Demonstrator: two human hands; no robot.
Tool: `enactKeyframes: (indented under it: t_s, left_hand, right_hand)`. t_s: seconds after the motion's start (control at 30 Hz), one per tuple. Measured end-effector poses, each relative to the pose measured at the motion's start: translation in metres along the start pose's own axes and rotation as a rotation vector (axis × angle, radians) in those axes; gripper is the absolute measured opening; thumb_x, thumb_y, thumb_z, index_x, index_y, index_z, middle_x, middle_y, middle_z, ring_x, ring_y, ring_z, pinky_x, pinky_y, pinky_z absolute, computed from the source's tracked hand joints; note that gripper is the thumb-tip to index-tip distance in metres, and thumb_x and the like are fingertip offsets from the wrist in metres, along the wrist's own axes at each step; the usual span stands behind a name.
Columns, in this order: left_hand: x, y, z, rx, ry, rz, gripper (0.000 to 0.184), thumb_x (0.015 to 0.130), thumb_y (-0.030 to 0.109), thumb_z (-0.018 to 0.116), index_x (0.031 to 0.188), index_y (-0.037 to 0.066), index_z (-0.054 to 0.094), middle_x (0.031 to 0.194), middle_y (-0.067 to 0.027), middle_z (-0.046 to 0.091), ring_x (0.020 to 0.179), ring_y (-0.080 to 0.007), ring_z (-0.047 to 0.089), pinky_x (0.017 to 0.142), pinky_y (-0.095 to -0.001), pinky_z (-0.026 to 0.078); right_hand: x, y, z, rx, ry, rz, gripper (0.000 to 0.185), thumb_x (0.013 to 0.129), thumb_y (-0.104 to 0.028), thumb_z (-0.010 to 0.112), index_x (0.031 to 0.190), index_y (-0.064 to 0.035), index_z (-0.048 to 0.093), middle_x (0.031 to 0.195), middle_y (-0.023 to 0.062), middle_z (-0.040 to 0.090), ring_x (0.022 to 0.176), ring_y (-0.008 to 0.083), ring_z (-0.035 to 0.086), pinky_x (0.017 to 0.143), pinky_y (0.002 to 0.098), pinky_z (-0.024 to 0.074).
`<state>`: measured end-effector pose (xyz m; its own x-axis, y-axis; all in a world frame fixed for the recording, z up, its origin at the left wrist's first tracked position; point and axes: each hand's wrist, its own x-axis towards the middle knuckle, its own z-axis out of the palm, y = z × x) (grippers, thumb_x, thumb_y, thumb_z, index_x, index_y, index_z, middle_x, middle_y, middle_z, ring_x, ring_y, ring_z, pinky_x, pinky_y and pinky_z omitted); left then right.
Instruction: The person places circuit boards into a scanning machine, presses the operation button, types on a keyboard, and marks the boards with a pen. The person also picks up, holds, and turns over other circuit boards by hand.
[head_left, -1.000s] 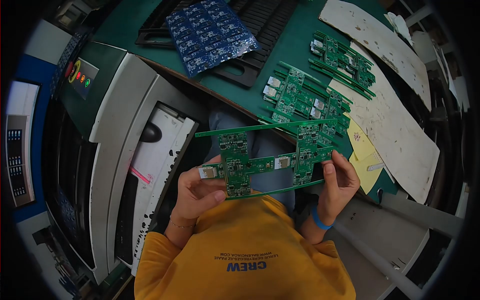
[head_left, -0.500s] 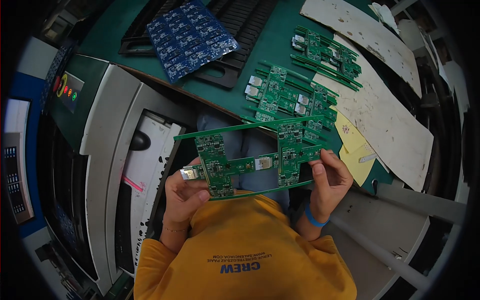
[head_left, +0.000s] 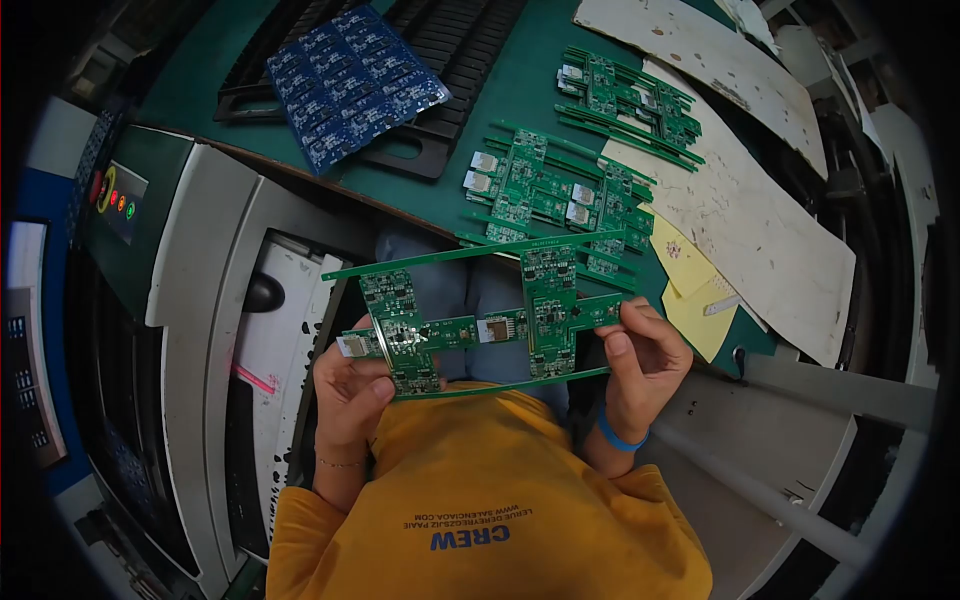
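Observation:
A green circuit board panel [head_left: 550, 310] is held up in front of my yellow shirt, its chips and white connectors facing me. Two boards sit in it between long thin rails. My left hand [head_left: 350, 395] grips the lower left corner, thumb on the front and the other fingers partly hidden behind. At the right end, my right hand [head_left: 645, 360] pinches the board's edge between thumb and fingers. Just beyond the held panel, a stack of similar green panels [head_left: 515, 180] lies on the green table [head_left: 400, 205]. Another green stack [head_left: 625, 100] lies farther back.
A blue circuit board panel [head_left: 350, 85] rests on a black slotted tray [head_left: 440, 130]. Brown cardboard sheets [head_left: 760, 210] and yellow paper [head_left: 690, 300] lie at the right. At the left stands a grey machine [head_left: 215, 260] with lit buttons [head_left: 122, 206].
The whole scene has shifted left in view as the head turned slightly. Both hands keep their hold on the panel, and light now glints off its left board.

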<state>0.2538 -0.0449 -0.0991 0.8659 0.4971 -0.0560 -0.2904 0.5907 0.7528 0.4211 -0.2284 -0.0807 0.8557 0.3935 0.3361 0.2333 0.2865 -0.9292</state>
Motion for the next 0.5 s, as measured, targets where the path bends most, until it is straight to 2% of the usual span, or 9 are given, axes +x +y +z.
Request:
enactKeyframes:
  t_s: [0.33, 0.4, 0.5]
  left_hand:
    - [-0.0039, -0.0031, -0.0017, 0.0, 0.003, 0.016, 0.043, 0.074, -0.001, 0.056, 0.114, -0.014, 0.045, 0.112, -0.0238, 0.054, 0.098, -0.0323, 0.058, 0.08, -0.0475, 0.051]
    - [-0.005, -0.0045, 0.0018, 0.022, 0.104, 0.008, 0.062, 0.072, 0.004, 0.064, 0.125, -0.007, 0.035, 0.101, -0.0211, 0.059, 0.086, -0.0325, 0.062, 0.067, -0.0482, 0.056]
    - [-0.0067, -0.0032, 0.0065, -0.009, 0.131, 0.003, 0.063, 0.071, 0.004, 0.065, 0.125, -0.007, 0.035, 0.103, -0.0218, 0.058, 0.087, -0.0329, 0.062, 0.067, -0.0484, 0.056]
  right_hand:
    - [-0.0012, 0.0011, 0.0001, 0.001, 0.011, 0.021, 0.023, 0.073, 0.007, 0.061, 0.096, 0.0068, 0.061, 0.078, 0.0142, 0.062, 0.074, 0.0176, 0.057, 0.068, 0.0265, 0.0446]
    - [-0.0011, 0.002, -0.0002, 0.009, 0.013, 0.028, 0.023, 0.073, 0.007, 0.061, 0.097, 0.0068, 0.06, 0.079, 0.0142, 0.062, 0.074, 0.0175, 0.056, 0.068, 0.0261, 0.0445]
    - [-0.0008, 0.0026, 0.0019, 0.009, 0.035, 0.03, 0.023, 0.074, 0.007, 0.06, 0.097, 0.007, 0.06, 0.08, 0.0141, 0.062, 0.075, 0.0173, 0.056, 0.069, 0.0257, 0.0445]
